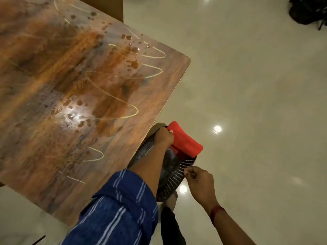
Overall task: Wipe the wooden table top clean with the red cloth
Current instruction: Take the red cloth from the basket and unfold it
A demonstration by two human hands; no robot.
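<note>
red cloth [184, 140]: folded, held off the table's edge over a black slotted basket [174, 175], not on the wood yet
left hand [163, 137]: fingers closed on the cloth's near end
right hand [199, 180]: fingers pinched on the basket rim
wooden table top [74, 89]: brown splatters and droplets all over
risk: probably smearing if the cloth is dragged through wet spots, or drips pushed over the edge onto the tile floor [256, 85]
</note>
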